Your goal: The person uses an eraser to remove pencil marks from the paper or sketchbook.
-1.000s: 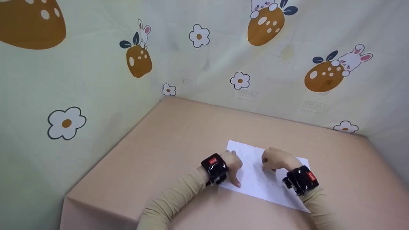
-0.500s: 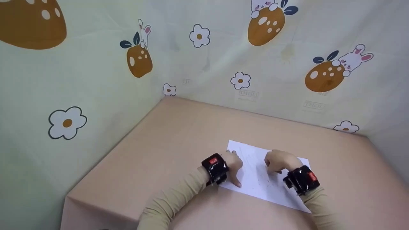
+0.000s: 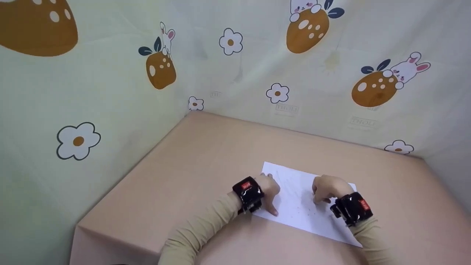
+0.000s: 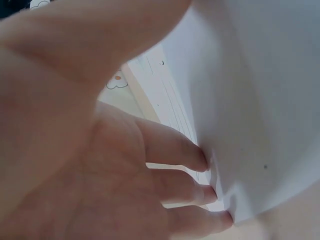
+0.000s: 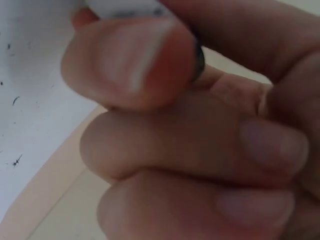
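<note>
A white sheet of paper (image 3: 287, 197) lies on the table, with faint pencil lines near its far left part. My left hand (image 3: 268, 186) presses on the sheet's left side, thumb and fingers spread. In the left wrist view, its straight fingertips (image 4: 192, 155) touch the paper. Over the right half of the sheet, my right hand (image 3: 329, 187) is curled, pinching a small white eraser (image 5: 127, 7) with dark smudges. Most of the eraser is hidden by the thumb and fingers. Dark crumbs (image 5: 16, 161) are scattered on the paper beside this hand.
A peach-coloured cloth covers the table (image 3: 176, 176), whose front left corner shows. Behind and to the left hang pale curtains (image 3: 235, 70) printed with rabbits, flowers and orange fruit. Each wrist wears a black strapped camera (image 3: 248, 193).
My right hand has slid to the right and a little toward me across the paper, still pinching. More of the sheet's middle shows. My left hand stays in place.
</note>
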Available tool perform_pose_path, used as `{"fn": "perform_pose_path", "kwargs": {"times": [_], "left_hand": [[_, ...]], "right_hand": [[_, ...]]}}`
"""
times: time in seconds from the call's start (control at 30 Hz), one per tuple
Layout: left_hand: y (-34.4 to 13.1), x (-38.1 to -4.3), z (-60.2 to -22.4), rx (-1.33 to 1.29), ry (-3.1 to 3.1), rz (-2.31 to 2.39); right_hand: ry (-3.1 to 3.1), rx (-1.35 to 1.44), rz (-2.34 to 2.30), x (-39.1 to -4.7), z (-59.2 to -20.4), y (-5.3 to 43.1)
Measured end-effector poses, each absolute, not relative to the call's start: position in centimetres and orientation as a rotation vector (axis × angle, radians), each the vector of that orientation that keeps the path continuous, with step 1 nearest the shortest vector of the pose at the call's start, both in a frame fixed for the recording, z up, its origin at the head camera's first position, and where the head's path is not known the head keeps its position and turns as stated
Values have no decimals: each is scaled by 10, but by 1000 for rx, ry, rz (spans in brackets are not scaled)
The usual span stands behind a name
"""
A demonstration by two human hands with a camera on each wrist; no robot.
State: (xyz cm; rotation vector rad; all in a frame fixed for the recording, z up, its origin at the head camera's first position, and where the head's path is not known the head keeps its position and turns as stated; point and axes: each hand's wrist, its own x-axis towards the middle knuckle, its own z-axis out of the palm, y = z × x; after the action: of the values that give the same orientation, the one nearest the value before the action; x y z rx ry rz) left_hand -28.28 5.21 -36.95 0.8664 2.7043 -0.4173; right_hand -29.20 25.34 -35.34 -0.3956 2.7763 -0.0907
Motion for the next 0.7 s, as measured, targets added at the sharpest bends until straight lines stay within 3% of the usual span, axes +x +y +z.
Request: {"fn": "perform_pose_path", "kwargs": {"times": [0.27, 0.53, 0.7], "left_hand": [[52, -283, -370, 893, 2711, -464], [56, -285, -370, 809, 2681, -408], [54, -284, -370, 838, 2682, -448]], "right_hand": [[2800, -541, -198, -300, -358, 251], [2698, -325, -157, -297, -352, 265], [2739, -483, -215, -300, -356, 261]]}}
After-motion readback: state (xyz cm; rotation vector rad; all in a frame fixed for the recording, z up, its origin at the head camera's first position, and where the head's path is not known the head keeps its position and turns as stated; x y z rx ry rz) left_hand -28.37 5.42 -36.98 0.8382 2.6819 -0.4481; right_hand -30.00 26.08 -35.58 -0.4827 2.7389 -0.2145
